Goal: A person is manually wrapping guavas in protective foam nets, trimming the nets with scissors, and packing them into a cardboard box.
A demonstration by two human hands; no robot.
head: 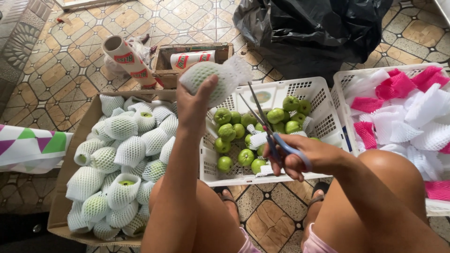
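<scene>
Knees: bare, lowest in view, above the tiled floor [70,70].
Cardboard box [58,206]: left, filled with net-wrapped fruit.
White crate [323,100]: centre, holding green fruit [245,157].
Left hand [193,105]: fingers closed around a wrapped fruit [208,77], raised over the crate.
Right hand [304,159]: fingers gripping blue-handled scissors [267,126], blades apart.

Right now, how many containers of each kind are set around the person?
White plastic crates: 2, one with bare green fruit, one with foam nets
Cardboard boxes: 2, one with wrapped fruit, one with rolls
Total: 4
</scene>
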